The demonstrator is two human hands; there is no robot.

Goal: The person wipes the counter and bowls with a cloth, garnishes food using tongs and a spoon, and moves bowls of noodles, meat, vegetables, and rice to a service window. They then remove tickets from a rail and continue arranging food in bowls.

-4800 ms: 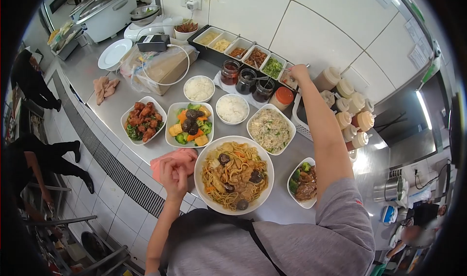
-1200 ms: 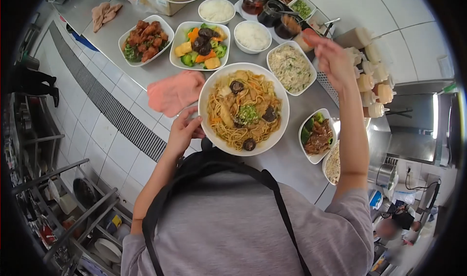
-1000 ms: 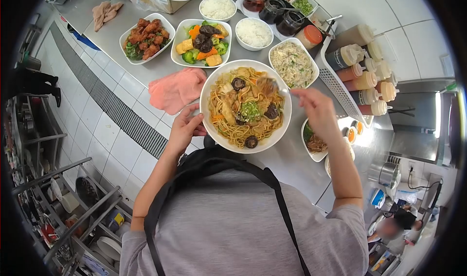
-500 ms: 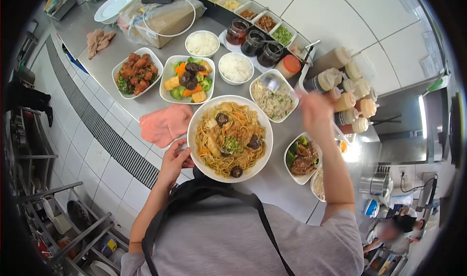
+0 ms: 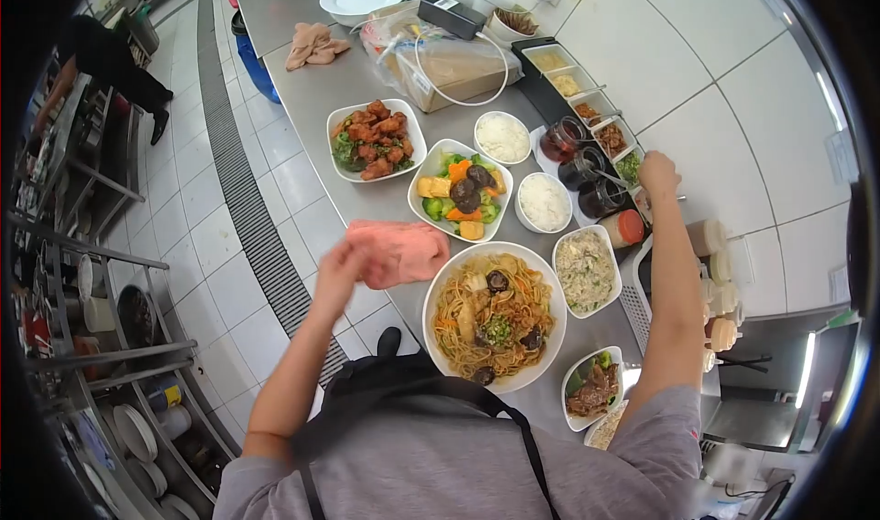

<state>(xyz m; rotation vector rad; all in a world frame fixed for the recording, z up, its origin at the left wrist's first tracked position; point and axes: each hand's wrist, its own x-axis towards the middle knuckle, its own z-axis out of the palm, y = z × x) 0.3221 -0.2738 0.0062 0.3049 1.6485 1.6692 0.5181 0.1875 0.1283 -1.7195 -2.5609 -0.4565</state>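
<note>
My right hand (image 5: 658, 174) is closed at the near end of the condiment box (image 5: 536, 62), beside the compartment of chopped green onion (image 5: 629, 166). I cannot tell what its fingers hold. My left hand (image 5: 337, 274), smeared by motion, overlaps the left edge of a pink cloth (image 5: 408, 252) at the counter's edge. Between my arms stands a large white bowl of noodles (image 5: 477, 314), topped with dark mushrooms and chopped green onion; neither hand touches it. Right of it is a square bowl of fried rice (image 5: 585, 271).
Bowls of fried chicken (image 5: 380, 140), mixed vegetables (image 5: 463, 195), white rice (image 5: 544, 201) and meat with greens (image 5: 592, 387) crowd the counter. Sauce jars (image 5: 600, 195) and squeeze bottles (image 5: 720, 295) line the wall. A wrapped box (image 5: 440, 66) lies farther back. Another person (image 5: 115, 66) stands across the aisle.
My left hand has let go of the noodle bowl's rim and moved to the pink cloth. My right hand has gone from beside the fried rice to the condiment box. The view has turned.
</note>
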